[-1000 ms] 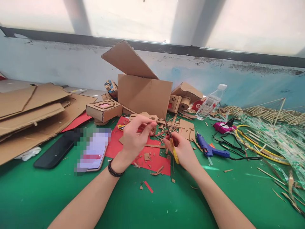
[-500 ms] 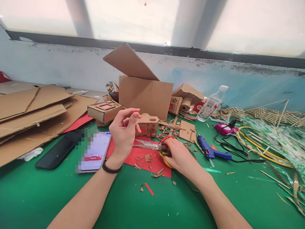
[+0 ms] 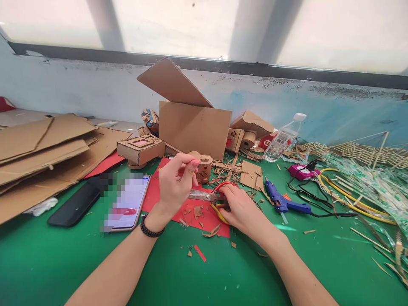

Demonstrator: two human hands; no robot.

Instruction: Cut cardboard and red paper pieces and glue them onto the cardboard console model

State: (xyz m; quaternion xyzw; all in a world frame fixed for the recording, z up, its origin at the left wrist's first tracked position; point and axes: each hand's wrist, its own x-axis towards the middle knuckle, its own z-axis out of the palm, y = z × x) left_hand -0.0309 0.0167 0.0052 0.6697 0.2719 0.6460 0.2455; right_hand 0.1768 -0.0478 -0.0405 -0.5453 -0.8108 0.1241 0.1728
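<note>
Grasping scissors [image 3: 207,196] by their red and yellow handles in the right hand [image 3: 240,208], with blades aimed toward the left hand [image 3: 174,182] over scrap-strewn red paper [image 3: 223,229]. Pinching left thumb and fingertips together before a small cardboard box [image 3: 204,169], cannot tell whether around anything, near a phone [image 3: 135,204] on the green table [image 3: 178,280].

Bright windows [image 3: 178,25] sit above a stained white-and-blue wall [image 3: 92,80] behind a green tabletop [image 3: 197,284]
</note>
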